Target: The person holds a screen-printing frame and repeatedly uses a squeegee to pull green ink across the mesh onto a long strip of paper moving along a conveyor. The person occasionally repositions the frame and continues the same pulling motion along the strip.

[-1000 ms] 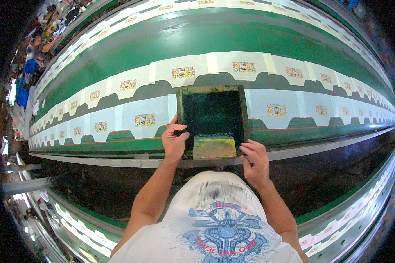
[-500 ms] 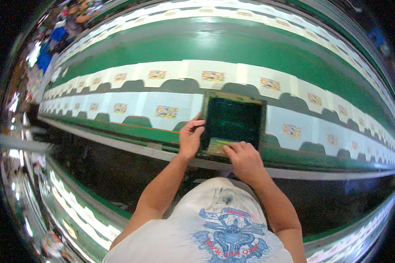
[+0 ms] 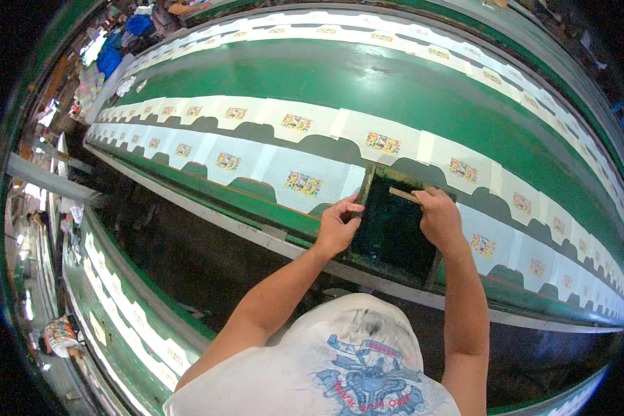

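Note:
A dark screen-printing frame (image 3: pixel 385 269) lies over the near row of pale blue fabric pieces (image 3: pixel 343 168) on the green table. My left hand (image 3: pixel 339 225) is closed on the frame's left rim, with the fingers at its edge. Held in my right hand (image 3: pixel 439 216) is a narrow squeegee (image 3: pixel 403 195), near the far end of the dark mesh (image 3: pixel 395 225). Small multicoloured prints (image 3: pixel 304 184) show on the pieces to either side. What lies beneath the frame is hidden.
A row of cream pieces (image 3: pixel 340 123) with similar prints runs just beyond. The long green table (image 3: pixel 270 76) carries more rows at its far side. A pale rail (image 3: pixel 305 253) follows its near edge. Another table (image 3: pixel 111 277) stands at the lower left, with a person (image 3: pixel 61 338) beside it.
My right hand has carried the squeegee from the near end of the frame to its far end. My left hand stays at the left rim. The whole view has tilted and shifted.

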